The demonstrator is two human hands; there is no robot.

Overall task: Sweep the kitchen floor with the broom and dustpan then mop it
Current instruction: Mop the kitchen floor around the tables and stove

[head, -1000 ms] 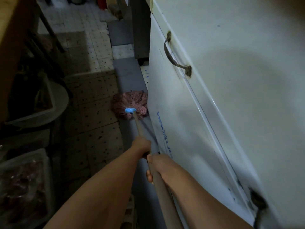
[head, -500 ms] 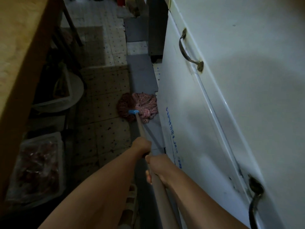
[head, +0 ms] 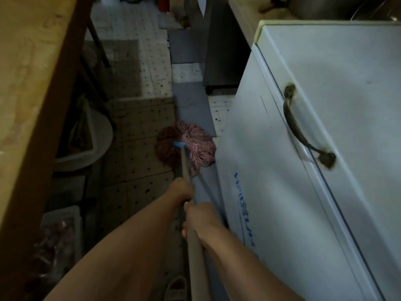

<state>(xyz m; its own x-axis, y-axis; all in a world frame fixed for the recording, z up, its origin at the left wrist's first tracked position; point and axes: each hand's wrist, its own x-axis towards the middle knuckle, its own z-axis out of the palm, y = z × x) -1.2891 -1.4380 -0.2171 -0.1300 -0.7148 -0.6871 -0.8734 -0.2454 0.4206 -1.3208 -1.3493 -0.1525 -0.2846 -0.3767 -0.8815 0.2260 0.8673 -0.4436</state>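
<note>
down in the middle of the view, both hands are wrapped around the mop handle (head: 196,253), a pale pole that runs from the near edge up toward the floor. the left hand (head: 181,190) grips it farther along, fingers curled round the pole, and the right hand (head: 200,218) clamps it just behind, nearer the body, with the thumb and fingertips showing on the left side of the pole. the two hands sit close together, almost touching.

the mop head (head: 187,148), a round mass of pinkish strands with a blue collar (head: 179,144) where the pole joins it, lies spread on the floor (head: 138,161). its right edge sits on a grey strip (head: 191,109) that runs along the floor and is just beside the near corner of the white chest freezer (head: 325,170), which fills the right of the scene. the freezer lid carries a dark curved handle (head: 301,129), and blue lettering runs down its front face.

the tiles are pale with dark speckles. on the left stands a wooden table (head: 32,83), and under it sit a pale round basin (head: 95,146) and, nearer, a clear plastic tub (head: 58,235) whose contents are too dim to make out. a sandal (head: 176,287) shows at the near edge, just left of the pole.
</note>
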